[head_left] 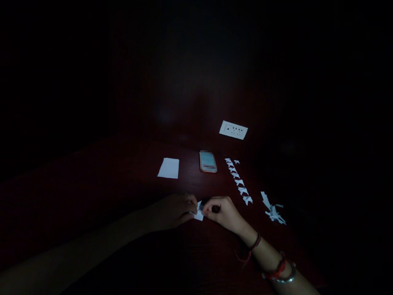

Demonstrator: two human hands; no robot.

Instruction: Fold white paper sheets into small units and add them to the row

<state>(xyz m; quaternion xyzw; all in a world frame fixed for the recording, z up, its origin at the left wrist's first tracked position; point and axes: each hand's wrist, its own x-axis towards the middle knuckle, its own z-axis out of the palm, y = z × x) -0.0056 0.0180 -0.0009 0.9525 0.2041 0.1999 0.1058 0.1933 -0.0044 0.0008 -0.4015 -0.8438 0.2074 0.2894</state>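
Between my two hands, just above the dark red table, is a small folded piece of white paper (199, 215) with pointed corners. My left hand (177, 209), wearing a ring, pinches its left side. On the other side, the thumb and forefinger of my right hand (225, 214) are closed on the paper's right edge. Right of my right hand lies a slanting row of small folded white paper pieces (239, 182), with a single folded piece (236, 162) beside the row's far end. Dim light hides the finer folds.
A white sheet of paper (168, 168) lies ahead of my left hand. Near the middle is a phone-like object (208, 161), its face pixelated. Loose paper strips (273, 213) are heaped at the right. A white socket panel (233, 130) is at the back.
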